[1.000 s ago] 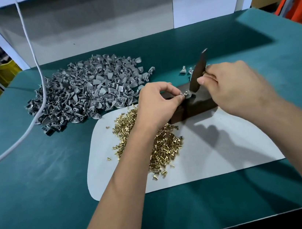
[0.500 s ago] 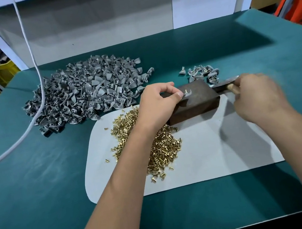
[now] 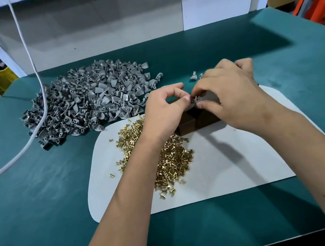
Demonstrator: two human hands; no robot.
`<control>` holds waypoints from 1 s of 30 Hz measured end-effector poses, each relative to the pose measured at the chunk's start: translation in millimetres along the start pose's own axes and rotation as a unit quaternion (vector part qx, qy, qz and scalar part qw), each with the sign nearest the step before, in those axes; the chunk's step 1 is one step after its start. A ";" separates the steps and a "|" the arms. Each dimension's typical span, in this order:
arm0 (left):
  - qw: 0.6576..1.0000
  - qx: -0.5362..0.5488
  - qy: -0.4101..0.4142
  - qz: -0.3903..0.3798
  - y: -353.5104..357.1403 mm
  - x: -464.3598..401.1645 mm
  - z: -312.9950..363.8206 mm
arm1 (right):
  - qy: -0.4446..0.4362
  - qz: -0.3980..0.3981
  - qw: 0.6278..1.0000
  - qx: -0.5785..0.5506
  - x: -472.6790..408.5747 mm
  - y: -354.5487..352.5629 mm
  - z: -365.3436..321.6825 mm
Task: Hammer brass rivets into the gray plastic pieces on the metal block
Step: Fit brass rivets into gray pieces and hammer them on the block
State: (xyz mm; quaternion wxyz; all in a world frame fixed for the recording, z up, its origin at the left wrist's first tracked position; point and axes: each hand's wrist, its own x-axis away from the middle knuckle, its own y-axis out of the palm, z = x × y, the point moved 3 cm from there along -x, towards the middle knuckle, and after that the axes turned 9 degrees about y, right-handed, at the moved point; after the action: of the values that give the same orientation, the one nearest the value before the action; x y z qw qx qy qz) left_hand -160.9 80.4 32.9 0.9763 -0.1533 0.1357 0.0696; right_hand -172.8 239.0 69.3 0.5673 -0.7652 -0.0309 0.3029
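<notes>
The dark metal block [image 3: 187,124] stands on the white mat, mostly covered by both hands. A small gray plastic piece [image 3: 197,99] with a rivet in it sits at the block's top. My left hand [image 3: 163,111] pinches it from the left with thumb and forefinger. My right hand [image 3: 233,95] pinches it from the right, fingers curled. The hammer is hidden from view. A pile of brass rivets [image 3: 170,160] lies on the mat under my left forearm. The big heap of gray plastic pieces [image 3: 92,99] is at the left rear.
The white mat [image 3: 235,167] lies on the green table [image 3: 33,201]. A few separate gray pieces [image 3: 193,77] lie behind the block, partly hidden by my right hand. A white cable [image 3: 37,81] hangs across the heap's left side. A panel stands at the table's back.
My right hand swung the hammer down and out to the right, then came back without it showing. It now pinches the piece on the block beside my left hand.
</notes>
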 end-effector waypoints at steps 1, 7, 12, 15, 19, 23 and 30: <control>1.000 0.002 0.004 0.006 -0.6 0.0 0.6 | -0.004 -0.002 1.000 -0.007 -1.5 0.8 0.8; 0.999 0.000 0.029 0.032 -1.9 -0.4 1.3 | 0.022 -0.010 0.999 -0.042 -20.1 9.8 11.6; 0.983 -0.138 0.024 0.122 -20.5 -6.8 -7.1 | 0.158 -0.047 0.986 0.005 -50.4 14.2 46.4; 0.944 -0.293 -0.013 0.150 -41.4 -9.1 -17.2 | 0.239 -0.070 0.968 0.018 -61.3 16.2 62.6; 0.892 -0.406 -0.101 0.170 -73.7 -9.3 -29.8 | 0.290 -0.050 0.954 0.050 -70.9 11.9 67.1; 0.906 -0.385 -0.131 0.116 -94.0 -8.2 -39.0 | 0.177 -0.076 0.981 -0.010 -69.8 5.3 27.6; 0.907 -0.374 -0.131 0.143 -105.6 -6.0 -42.1 | -0.138 -0.234 0.959 -0.077 -21.7 24.0 -109.5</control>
State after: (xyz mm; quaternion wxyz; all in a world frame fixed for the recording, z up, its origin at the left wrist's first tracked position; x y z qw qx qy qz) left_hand -158.1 -33.2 25.7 0.8360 -0.4755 -0.0088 0.2738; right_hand -143.0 129.0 76.3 0.5518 -0.7286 -0.3102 0.2614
